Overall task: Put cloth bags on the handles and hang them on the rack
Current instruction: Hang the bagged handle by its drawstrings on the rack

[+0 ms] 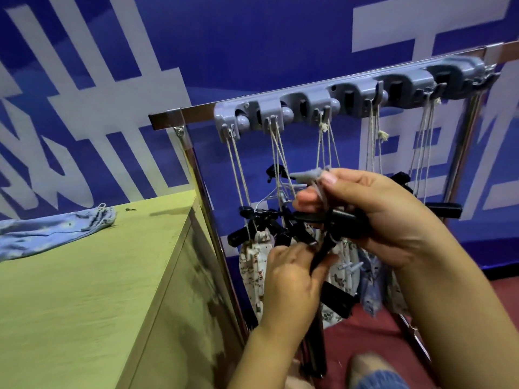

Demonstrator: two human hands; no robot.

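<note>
Black plastic handle (pixel 323 220) gripped by both hands (pixel 373 217).

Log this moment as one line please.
left hand: grips black handle | right hand: pinches grey clip | blue bag: on table

Both hands (pixel 292 279) (pixel 373 217) gripping black handle (pixel 323 220) w/ cords, before grey rack (pixel 351 96)

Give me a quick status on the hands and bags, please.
Right hand pinches a grey cord stopper; left hand grips black handle. Bags hang from rack; blue bag waits on table.
</note>
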